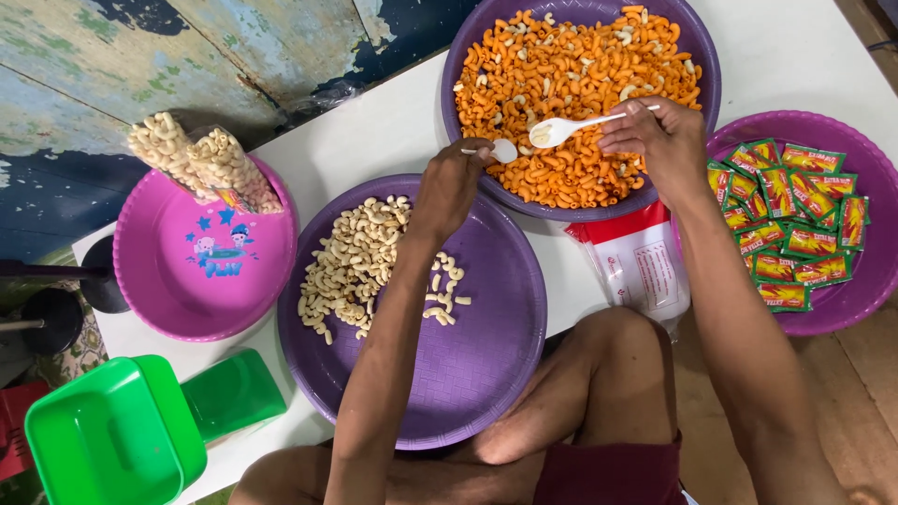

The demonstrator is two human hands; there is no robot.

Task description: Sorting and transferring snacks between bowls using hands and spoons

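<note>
Holding a white plastic spoon (566, 128) by its handle, the right hand (655, 140) has its fingers pinched shut on it. The spoon's bowl has a few pale macaroni pieces in it and sits over the far purple tray (703, 56), which is full of orange macaroni (580, 84) with some pale ones mixed in. The left hand (451, 187) is closed on a second small white spoon (501, 151), right at the near left edge of that tray. The two hands are apart, with the spoons between them.

Under the left arm is the near purple tray (486, 346). It has a heap of pale macaroni (351, 266) on its left side. To the left sits a pink plate (168, 290) with two filled clear bags (201, 164) leaning on its far edge. On the right, another purple tray (870, 168) is full of little red and green packets (790, 229). A green box (112, 440) sits near on the left.
</note>
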